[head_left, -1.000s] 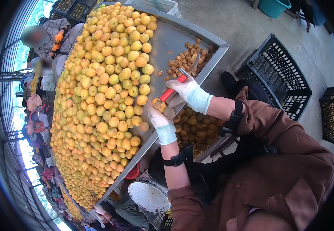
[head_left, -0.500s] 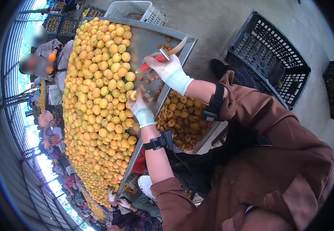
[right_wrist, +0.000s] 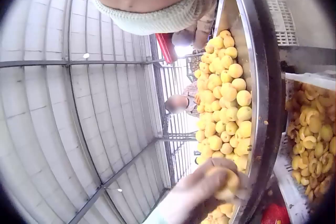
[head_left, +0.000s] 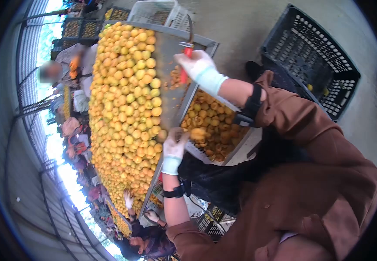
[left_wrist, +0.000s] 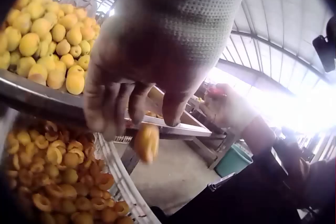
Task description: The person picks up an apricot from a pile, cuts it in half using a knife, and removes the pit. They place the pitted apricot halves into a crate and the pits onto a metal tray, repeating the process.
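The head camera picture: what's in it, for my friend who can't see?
A gloved right hand grips a red-handled curved knife above a metal table heaped with yellow-orange fruit. Beside the left hand, a blurred fruit piece shows above a crate of cut fruit.

Yellow fruits (right_wrist: 228,92) along a metal rim (right_wrist: 260,77)

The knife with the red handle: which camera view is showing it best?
The head view, because both the handle and curved blade of the knife show there, gripped in the right hand. The right wrist view shows only part of the red handle; the left wrist view, only a small red patch at that hand.
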Available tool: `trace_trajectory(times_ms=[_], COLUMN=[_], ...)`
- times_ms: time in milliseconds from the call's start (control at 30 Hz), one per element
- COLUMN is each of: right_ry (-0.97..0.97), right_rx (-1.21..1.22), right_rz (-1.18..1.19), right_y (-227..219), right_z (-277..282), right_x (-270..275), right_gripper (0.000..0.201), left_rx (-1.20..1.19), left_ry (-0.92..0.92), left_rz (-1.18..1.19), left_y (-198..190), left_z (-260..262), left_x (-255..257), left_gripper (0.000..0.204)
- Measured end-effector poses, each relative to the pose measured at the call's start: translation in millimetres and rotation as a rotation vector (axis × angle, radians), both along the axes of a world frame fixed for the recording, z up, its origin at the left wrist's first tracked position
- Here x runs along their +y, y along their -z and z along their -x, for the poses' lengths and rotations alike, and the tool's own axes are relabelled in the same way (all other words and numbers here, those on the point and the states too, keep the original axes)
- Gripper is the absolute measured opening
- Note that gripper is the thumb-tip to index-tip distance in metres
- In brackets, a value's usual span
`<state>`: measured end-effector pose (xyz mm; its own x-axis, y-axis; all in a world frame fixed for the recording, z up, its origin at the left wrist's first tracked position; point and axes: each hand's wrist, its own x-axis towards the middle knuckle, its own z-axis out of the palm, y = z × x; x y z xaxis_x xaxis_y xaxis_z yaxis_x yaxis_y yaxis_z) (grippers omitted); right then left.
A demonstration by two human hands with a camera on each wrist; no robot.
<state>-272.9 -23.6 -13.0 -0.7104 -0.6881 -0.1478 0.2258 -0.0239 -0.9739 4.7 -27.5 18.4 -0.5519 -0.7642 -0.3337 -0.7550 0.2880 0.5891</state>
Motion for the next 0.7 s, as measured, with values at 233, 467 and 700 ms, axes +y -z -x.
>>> trace_trajectory(times_ms=[233,467,700], right_ry=[-0.100,-0.175,-0.228], right_rx=[-0.365,-0.494,-0.431], right_rz=[0.237,0.191,0.140], right_y=[5.8,-28.0,-9.0], right_z=[-2.0,-1.5,7.2], right_x=[-3.9,13.3,6.9], right_gripper=[0.034,0.032,0.035], left_rx=[0.048,-0.395,-0.085], left_ry=[-0.363,-0.341,-0.415], left_rz=[0.443,0.521,0.041], left_y=[1.0,37.7,52.8], left_z=[-90.5,-71.3,-90.4], left_x=[-48.3,-77.3,-90.2], left_gripper=[0.015,0.038,0.033])
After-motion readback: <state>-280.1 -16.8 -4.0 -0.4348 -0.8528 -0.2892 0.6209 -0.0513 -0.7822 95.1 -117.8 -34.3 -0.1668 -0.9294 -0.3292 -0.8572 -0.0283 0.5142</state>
